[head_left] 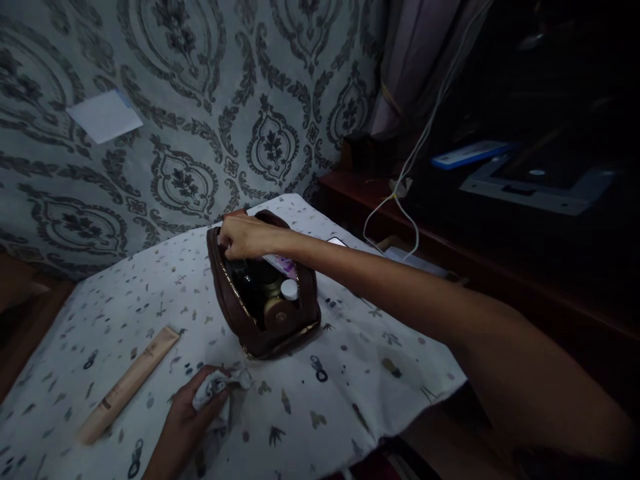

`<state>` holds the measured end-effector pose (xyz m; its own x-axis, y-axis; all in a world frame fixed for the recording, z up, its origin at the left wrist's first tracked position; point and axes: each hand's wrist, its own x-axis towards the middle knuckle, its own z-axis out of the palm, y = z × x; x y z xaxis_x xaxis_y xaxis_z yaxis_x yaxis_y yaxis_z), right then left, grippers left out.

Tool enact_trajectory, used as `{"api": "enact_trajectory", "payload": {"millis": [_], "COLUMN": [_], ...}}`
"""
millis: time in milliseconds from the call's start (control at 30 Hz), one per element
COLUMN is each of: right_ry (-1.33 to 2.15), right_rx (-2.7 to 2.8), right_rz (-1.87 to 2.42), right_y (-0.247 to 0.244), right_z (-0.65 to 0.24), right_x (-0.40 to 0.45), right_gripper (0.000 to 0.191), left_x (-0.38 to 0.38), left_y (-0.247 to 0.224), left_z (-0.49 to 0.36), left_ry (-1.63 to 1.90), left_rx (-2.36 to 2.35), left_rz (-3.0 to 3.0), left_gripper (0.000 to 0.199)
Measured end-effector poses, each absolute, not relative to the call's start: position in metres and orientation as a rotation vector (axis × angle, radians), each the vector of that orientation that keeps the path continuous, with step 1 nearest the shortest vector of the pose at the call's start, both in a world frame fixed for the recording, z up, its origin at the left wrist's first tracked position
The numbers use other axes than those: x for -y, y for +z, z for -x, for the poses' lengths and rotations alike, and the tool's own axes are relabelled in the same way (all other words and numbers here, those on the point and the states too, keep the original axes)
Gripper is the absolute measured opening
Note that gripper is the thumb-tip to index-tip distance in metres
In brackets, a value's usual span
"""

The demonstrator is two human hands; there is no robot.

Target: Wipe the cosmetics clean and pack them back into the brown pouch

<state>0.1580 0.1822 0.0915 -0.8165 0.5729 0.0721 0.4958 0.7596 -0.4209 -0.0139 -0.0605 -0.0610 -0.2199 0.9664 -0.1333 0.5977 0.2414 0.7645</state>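
Observation:
A dark brown zippered bag (227, 300) stands unzipped on the patterned white cloth of the table. My right hand (247, 237) reaches across to its far left corner, with curled fingers at the rim and partly inside the opening; what they grip is hidden. Under my wrist a purple-and-white packet (283, 265) shows in the bag, near a white round cap (289, 289) and dark items too dim to name. In front of the bag my left hand (187, 410) is closed around a crumpled, grey-patterned white cloth (213, 388). A long peach-coloured tube (131, 383) lies left of that hand.
Patterned wallpaper (185, 127) with a white sheet (106, 117) on it rises behind the table. A phone-like object (337, 241) lies partly hidden behind my right forearm. White cables (417, 143) hang over a dark red ledge (353, 193) at right.

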Motion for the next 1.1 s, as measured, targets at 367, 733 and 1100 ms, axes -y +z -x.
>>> {"api": "enact_trajectory", "payload": {"millis": [367, 733, 1100], "right_ry": [0.493, 0.624, 0.632], "right_rx": [2.85, 2.72, 2.447], "right_rz": [0.845, 0.659, 0.607], "right_y": [0.096, 0.081, 0.06], "right_z": [-0.152, -0.162, -0.19], "right_x": [-0.182, -0.19, -0.161], "right_gripper": [0.02, 0.016, 0.014], "left_x": [0.06, 0.06, 0.059], "left_y": [-0.053, -0.057, -0.049], "left_z": [0.011, 0.011, 0.009], "left_ry": [0.76, 0.784, 0.803], "left_rx": [-1.878, -1.908, -1.836], "left_rz": [-1.443, -1.388, -1.462], "left_gripper": [0.041, 0.043, 0.033]}}
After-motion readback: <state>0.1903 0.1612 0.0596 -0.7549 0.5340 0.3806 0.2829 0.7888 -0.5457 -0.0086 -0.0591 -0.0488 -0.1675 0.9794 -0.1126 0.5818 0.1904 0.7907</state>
